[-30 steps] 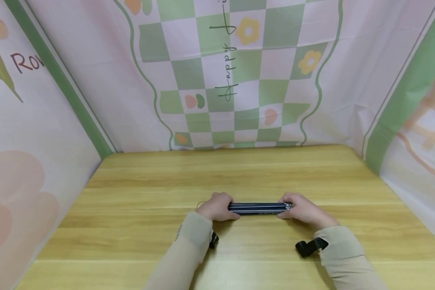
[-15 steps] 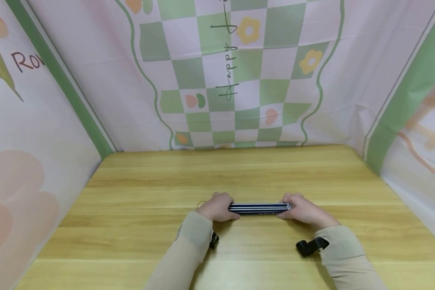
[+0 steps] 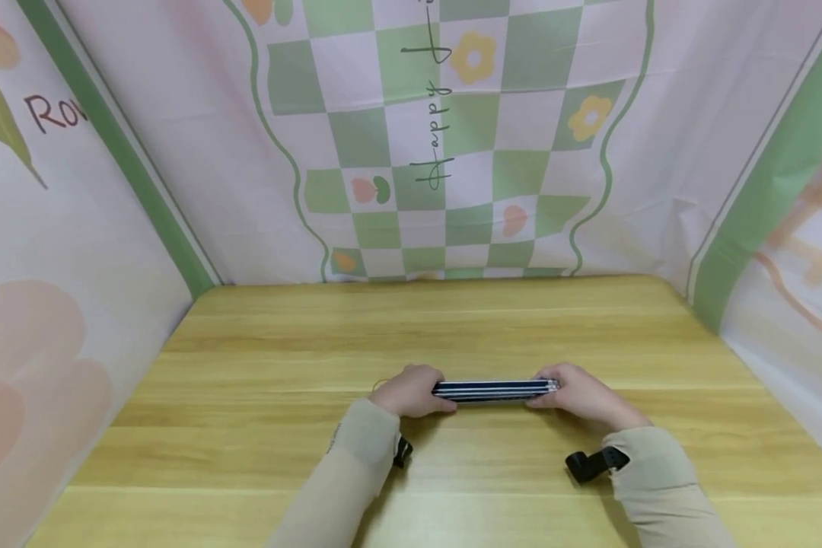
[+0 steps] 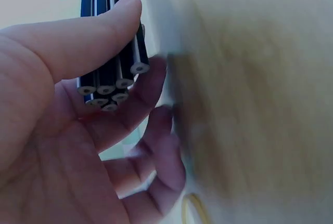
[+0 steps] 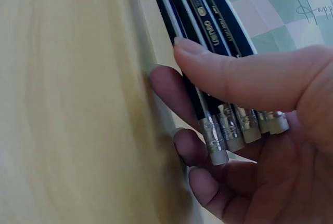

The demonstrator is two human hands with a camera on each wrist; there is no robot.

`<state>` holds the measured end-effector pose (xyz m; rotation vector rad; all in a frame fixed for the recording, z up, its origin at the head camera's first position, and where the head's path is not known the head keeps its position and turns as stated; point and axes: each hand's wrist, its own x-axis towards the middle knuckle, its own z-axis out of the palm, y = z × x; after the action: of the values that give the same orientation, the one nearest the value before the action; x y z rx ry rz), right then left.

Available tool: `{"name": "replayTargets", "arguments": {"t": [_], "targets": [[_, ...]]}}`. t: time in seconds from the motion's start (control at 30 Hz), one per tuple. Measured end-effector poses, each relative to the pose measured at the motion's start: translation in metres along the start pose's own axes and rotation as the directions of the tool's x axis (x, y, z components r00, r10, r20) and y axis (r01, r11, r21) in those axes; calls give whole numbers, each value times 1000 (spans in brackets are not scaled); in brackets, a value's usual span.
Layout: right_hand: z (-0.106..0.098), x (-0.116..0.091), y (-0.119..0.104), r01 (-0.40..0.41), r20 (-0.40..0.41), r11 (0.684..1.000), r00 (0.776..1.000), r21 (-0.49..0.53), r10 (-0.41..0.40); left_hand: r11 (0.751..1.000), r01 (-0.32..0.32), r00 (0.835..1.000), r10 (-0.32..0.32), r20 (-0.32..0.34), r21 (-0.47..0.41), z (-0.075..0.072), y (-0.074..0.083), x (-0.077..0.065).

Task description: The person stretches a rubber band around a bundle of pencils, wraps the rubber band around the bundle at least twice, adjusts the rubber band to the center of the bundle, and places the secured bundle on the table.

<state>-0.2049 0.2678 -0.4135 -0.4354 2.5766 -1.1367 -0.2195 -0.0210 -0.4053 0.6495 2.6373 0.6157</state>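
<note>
A bundle of dark blue pencils with silvery-white stripes (image 3: pixel 489 391) lies crosswise between my hands, close over the table. My left hand (image 3: pixel 414 392) grips its left end, thumb on the near side. The left wrist view shows bare, flat-cut pencil ends (image 4: pixel 106 90) under that thumb. At the other end my right hand (image 3: pixel 578 396) pinches the bundle between thumb and fingers. White erasers in silver ferrules (image 5: pixel 218 156) stick out below the right thumb, at slightly uneven heights. Gold lettering runs along some barrels in the right wrist view.
A thin yellow rubber band (image 4: pixel 195 208) lies on the table by my left hand's fingers. The wood-grain table (image 3: pixel 452 327) meets a printed cloth backdrop (image 3: pixel 418 221) at its far edge. Black wrist cameras, such as the right one (image 3: pixel 592 463), hang below the sleeves.
My right hand has shifted slightly right, and the bundle's right end sits a little higher. The pencils' striped faces have turned a little. Both hands keep their hold.
</note>
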Motion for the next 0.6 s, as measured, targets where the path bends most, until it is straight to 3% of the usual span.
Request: {"name": "replayTargets", "arguments": {"t": [0.17, 0.3, 0.43, 0.6], "targets": [[-1, 1, 0, 3, 19, 996, 1000, 87, -4, 992, 15, 1000, -17, -17, -123, -1, -5, -1], [-2, 0, 3, -32, 58, 971, 998, 235, 19, 953, 6, 999, -16, -29, -303, 2, -13, 1], [-5, -1, 4, -30, 46, 948, 999, 318, 16, 858, -31, 999, 4, -54, -512, 5, -18, 1], [-9, -5, 0, -12, 29, 893, 1000, 451, -2, 675, -50, 998, 12, -57, -736, 5, -22, -2]]}}
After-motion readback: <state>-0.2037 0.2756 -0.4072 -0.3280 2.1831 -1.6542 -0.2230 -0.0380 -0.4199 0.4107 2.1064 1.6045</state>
